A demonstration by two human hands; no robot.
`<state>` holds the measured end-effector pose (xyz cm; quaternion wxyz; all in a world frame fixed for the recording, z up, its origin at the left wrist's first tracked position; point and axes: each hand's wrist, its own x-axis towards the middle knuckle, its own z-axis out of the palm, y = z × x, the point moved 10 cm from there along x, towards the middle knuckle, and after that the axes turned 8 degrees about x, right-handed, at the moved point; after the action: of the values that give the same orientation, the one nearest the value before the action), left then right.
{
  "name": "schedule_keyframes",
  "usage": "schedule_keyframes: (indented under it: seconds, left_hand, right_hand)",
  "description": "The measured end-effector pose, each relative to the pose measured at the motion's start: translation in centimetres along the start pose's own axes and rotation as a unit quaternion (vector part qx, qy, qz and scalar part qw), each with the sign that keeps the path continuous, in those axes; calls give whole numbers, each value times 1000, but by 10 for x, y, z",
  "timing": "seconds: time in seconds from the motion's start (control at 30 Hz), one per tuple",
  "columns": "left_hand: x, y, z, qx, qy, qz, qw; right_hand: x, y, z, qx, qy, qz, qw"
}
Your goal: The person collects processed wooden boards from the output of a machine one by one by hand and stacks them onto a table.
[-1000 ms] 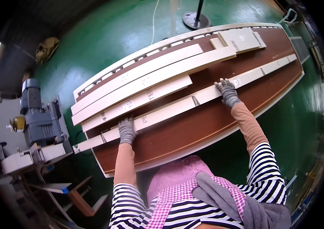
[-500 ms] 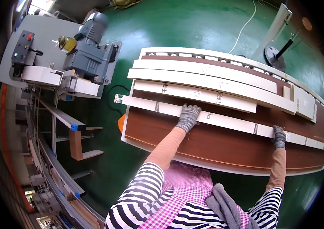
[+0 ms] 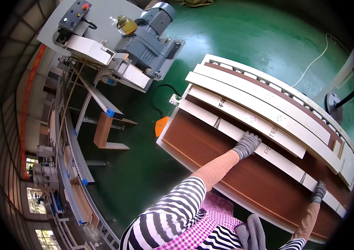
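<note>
Both my hands wear grey striped knit gloves and rest on one long, narrow white board (image 3: 232, 129) with printed marks. My left hand (image 3: 247, 145) is closed over its middle, fingers curled across the far edge. Toward its right end, my right hand (image 3: 319, 192) is closed round the same board. Under it lies a reddish-brown panel top (image 3: 210, 154) with a pale edge. Just beyond, a shorter printed white board (image 3: 250, 118) and another long white board (image 3: 264, 118) lie roughly parallel to it.
Small rollers line the pale far frame (image 3: 283, 92) of the panel. A grey machine with a motor (image 3: 145, 46) stands at upper left, with an orange object (image 3: 161, 126) on the green floor nearby. Metal conveyor rails (image 3: 70, 156) run along the left, and a round-based stand (image 3: 333, 103) is at far right.
My view has swung left and tilted, so the panel and boards appear farther right and slanted. Both hands keep their places on the same long board.
</note>
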<state>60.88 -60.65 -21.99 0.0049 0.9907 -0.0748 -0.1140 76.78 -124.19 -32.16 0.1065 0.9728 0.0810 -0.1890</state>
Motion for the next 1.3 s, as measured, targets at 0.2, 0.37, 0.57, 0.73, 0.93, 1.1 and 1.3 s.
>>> schedule_keyframes:
  seconds: [0.2,0.37,0.57,0.73,0.93,1.1,1.3]
  left_hand:
    - [-46,-77,10,23,-20,-76,997]
    - [-36,-67,-2,58,15,-64,996]
    - [-2,-36,-3,126,51,-25,990]
    - [-20,-40,-15,71,126,-18,989]
    - [-19,-13,5,163,60,-5,985]
    - [-21,-19,8,84,7,-45,995]
    - [-135,-63,-25,-72,176,4,982]
  right_hand:
    - [-8,-209,-98,43,103,-187,976]
    - [-14,-190,-101,-9,38,-96,995]
    - [-18,-134,-87,25,63,-62,996]
    - [-1,-165,-104,74,148,-124,978]
    - [-32,-147,-123,53,123,-59,989]
    - [-35,-148,-123,83,128,75,986]
    - [-142,-191,-115,182,246,94,947]
